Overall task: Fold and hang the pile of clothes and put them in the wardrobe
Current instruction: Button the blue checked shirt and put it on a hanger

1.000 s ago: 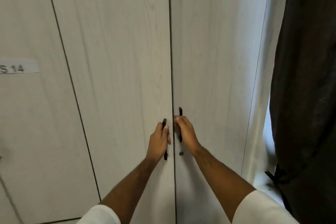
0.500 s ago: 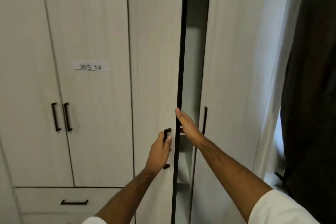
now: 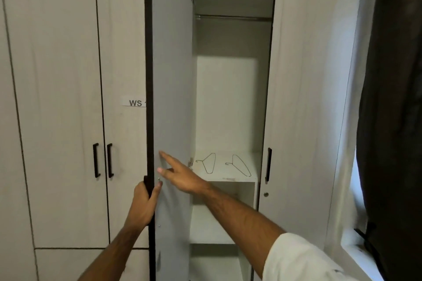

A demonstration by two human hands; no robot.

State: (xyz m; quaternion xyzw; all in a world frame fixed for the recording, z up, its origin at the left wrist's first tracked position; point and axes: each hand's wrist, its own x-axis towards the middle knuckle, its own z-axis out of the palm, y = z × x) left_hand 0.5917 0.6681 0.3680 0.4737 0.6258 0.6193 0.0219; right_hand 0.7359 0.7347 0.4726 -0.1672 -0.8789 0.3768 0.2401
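We stand before a tall pale wardrobe whose left door stands swung out toward us, its dark edge facing the camera, while the right door beside it is shut flat with its black handle near the opening. Between the two doors the compartment is open to us from the rail near the top down to a white shelf, with lower shelves partly hidden behind our right arm. To the right a dark curtain hangs close to the wardrobe's side, narrowing the room there; to the left a shut pair of doors carries two black handles and a paper label, half hidden by the open door. Our left hand grips the open door's edge, fingers curled round it. Our right hand is spread, straight fingers resting on the door's inner face. Two wire hangers lie flat on the shelf, a little apart. No clothes show in this view.
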